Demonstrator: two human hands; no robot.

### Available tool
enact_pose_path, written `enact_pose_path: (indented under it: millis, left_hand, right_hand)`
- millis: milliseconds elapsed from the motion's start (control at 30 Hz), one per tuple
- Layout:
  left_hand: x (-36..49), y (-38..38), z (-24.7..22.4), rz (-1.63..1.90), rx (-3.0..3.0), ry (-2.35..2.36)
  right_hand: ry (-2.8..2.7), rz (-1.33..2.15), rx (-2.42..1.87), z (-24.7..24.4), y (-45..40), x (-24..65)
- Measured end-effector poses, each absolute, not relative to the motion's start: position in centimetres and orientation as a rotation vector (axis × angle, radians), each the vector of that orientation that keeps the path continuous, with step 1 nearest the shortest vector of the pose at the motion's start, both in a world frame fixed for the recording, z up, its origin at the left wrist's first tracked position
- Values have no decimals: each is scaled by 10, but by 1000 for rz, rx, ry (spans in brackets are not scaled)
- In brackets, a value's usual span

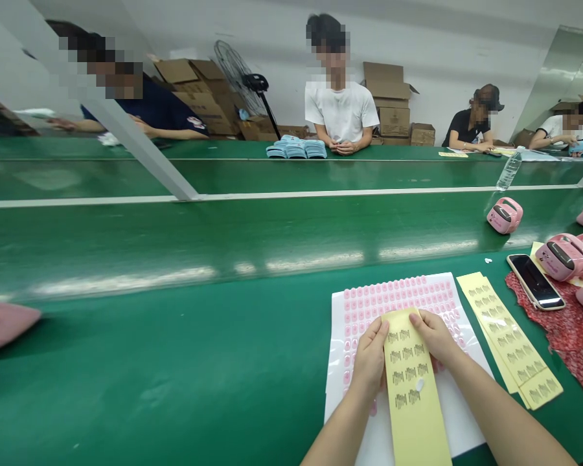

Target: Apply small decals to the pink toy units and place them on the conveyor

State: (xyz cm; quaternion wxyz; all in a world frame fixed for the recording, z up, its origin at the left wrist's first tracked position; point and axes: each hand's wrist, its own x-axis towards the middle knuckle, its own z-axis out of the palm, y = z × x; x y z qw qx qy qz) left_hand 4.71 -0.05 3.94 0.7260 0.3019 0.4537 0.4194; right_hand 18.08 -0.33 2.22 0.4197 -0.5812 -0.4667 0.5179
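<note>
A yellow sticker sheet (pixel 412 427) with rows of small printed labels is held upright between my two hands, and a small white piece (pixel 420 386) shows on it. My left hand (pixel 370 353) grips its upper left edge, thumb in front. On the upper right edge, my right hand (pixel 436 335) pinches the sheet the same way; the fingers of both hands are partly hidden behind it. Beneath lies a white sheet (pixel 337 362) covered with rows of small pink stickers. More yellow sticker sheets (pixel 502 323) lie to its right on the green table.
At the right are a smartphone (pixel 535 279), red bubble wrap (pixel 534 307) and several pink toy-like cases (pixel 566 255). One pink case (pixel 505 215) and a plastic bottle (pixel 509 171) stand farther back. A pink object (pixel 7 325) enters from the left. Several people sit across the green conveyor (pixel 272 226).
</note>
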Motion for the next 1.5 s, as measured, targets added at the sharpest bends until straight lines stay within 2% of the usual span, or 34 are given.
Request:
enact_pose_path:
  millis: [167, 733, 1500]
  left_hand:
    - [46, -1, 39, 924, 701, 1032]
    - [46, 1, 34, 919, 811, 1012]
    - [46, 1, 38, 932, 813, 1015]
  right_hand:
    - [-1092, 1329, -1431, 25, -4, 180]
    - [-1070, 1123, -1451, 22, -4, 180]
    - [-1215, 1197, -1398, 30, -7, 178]
